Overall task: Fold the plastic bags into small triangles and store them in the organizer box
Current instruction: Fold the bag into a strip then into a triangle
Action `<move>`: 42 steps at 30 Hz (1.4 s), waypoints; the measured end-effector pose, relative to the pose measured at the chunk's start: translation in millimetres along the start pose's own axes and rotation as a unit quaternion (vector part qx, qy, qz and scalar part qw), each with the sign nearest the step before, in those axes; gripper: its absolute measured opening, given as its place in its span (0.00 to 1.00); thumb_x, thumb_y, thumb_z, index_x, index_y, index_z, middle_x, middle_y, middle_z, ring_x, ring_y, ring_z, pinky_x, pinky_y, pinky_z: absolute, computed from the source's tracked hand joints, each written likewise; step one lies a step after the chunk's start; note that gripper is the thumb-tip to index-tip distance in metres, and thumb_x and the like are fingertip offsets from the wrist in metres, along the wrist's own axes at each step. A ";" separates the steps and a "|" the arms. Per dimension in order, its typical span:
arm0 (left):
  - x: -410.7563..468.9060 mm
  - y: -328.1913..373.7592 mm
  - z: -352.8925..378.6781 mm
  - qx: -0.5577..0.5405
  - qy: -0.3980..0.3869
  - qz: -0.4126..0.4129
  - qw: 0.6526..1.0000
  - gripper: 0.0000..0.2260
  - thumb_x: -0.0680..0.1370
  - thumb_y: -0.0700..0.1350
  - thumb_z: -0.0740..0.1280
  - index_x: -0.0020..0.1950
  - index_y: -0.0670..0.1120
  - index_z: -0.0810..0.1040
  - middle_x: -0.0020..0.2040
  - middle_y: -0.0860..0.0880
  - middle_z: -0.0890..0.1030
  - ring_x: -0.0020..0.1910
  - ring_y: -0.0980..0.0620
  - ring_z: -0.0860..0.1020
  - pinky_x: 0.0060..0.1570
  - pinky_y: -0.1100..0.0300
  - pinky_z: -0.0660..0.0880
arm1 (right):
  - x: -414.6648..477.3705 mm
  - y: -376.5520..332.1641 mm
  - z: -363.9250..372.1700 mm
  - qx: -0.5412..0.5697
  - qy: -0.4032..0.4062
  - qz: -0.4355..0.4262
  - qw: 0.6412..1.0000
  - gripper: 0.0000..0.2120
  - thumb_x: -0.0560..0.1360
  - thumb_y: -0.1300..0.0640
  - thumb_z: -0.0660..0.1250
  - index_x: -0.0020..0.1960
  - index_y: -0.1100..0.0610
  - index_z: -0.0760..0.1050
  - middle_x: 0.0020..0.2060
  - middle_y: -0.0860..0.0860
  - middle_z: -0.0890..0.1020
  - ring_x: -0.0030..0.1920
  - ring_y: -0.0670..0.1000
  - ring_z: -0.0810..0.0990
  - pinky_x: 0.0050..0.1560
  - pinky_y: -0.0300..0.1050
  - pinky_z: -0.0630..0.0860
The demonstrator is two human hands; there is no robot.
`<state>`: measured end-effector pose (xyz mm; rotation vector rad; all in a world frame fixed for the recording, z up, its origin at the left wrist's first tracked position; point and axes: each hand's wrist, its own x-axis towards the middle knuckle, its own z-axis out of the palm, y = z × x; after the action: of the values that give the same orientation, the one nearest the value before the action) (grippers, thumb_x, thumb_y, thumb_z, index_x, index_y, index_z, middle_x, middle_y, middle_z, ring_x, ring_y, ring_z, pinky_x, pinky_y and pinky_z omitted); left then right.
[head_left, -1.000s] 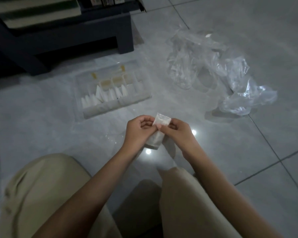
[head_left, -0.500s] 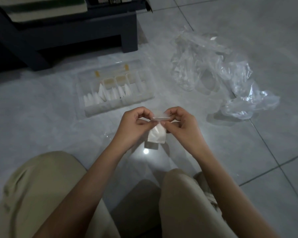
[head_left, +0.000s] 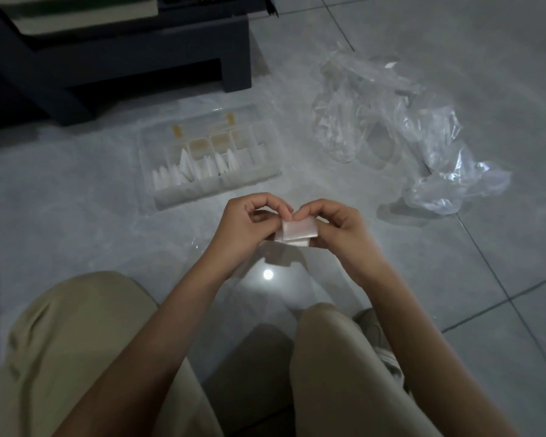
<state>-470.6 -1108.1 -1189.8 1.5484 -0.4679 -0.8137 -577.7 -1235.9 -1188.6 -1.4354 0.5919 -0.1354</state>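
Note:
A small folded white plastic bag [head_left: 298, 233] is held above the floor between both hands. My left hand [head_left: 245, 230] pinches its left end with curled fingers. My right hand [head_left: 338, 227] pinches its right end, fingertips meeting the left ones over the top edge. Behind them on the floor lies the clear organizer box [head_left: 259, 167], open, with several white folded triangles [head_left: 191, 170] standing in its compartments. A heap of loose clear plastic bags [head_left: 401, 130] lies to the right of the box.
A dark low piece of furniture [head_left: 120, 58] stands at the back left, just behind the box. My knees in beige trousers [head_left: 76, 351] fill the lower frame. Grey floor tiles [head_left: 501, 279] surround everything.
The folded bag has been turned over and folded shorter between my hands. It now lies crosswise, where it stood upright a second ago. Both hands stay close together in the same spot.

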 end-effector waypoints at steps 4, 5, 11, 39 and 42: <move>-0.2 -1.0 1.2 -0.031 0.013 -0.028 0.999 0.10 0.74 0.28 0.65 0.40 0.42 0.79 0.42 0.51 0.83 0.41 0.47 0.80 0.42 0.56 0.76 | -0.3 1.9 0.1 -0.010 0.013 -0.027 0.999 0.17 0.74 0.75 0.61 0.41 0.58 0.82 0.44 0.55 0.81 0.44 0.51 0.83 0.43 0.42 0.79; -0.3 -0.5 2.6 -0.043 0.022 -0.044 0.998 0.09 0.75 0.30 0.66 0.42 0.43 0.79 0.43 0.49 0.83 0.41 0.49 0.80 0.42 0.57 0.77 | 0.1 3.1 0.6 -0.024 0.027 -0.043 0.998 0.17 0.74 0.75 0.61 0.42 0.57 0.82 0.44 0.56 0.80 0.44 0.50 0.83 0.43 0.41 0.79; 2.5 1.6 3.1 -0.127 0.013 -0.174 0.976 0.09 0.80 0.42 0.65 0.54 0.39 0.79 0.44 0.45 0.83 0.39 0.53 0.83 0.37 0.64 0.80 | 4.0 11.7 0.7 -0.107 0.088 -0.108 0.984 0.22 0.72 0.75 0.62 0.40 0.49 0.82 0.40 0.49 0.77 0.41 0.47 0.78 0.43 0.45 0.80; -0.9 -12.3 23.5 0.009 0.129 -0.035 0.991 0.07 0.82 0.45 0.61 0.49 0.43 0.75 0.42 0.51 0.81 0.38 0.61 0.79 0.35 0.66 0.76 | 3.0 11.2 46.8 -0.227 0.191 -0.120 0.947 0.11 0.81 0.57 0.62 0.39 0.51 0.70 0.25 0.42 0.71 0.27 0.42 0.72 0.30 0.32 0.65; 0.8 -16.9 20.8 0.050 0.143 0.004 0.988 0.09 0.83 0.43 0.58 0.49 0.39 0.72 0.41 0.46 0.78 0.38 0.54 0.77 0.35 0.62 0.75 | 4.2 11.6 57.4 -0.215 0.183 -0.134 0.950 0.09 0.81 0.58 0.61 0.42 0.56 0.72 0.27 0.43 0.73 0.29 0.41 0.74 0.30 0.31 0.67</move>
<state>-487.9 -1120.4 -1206.2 1.7243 -0.3076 -0.5565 -550.8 -1184.9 -1199.8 -1.9327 0.7563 -0.5243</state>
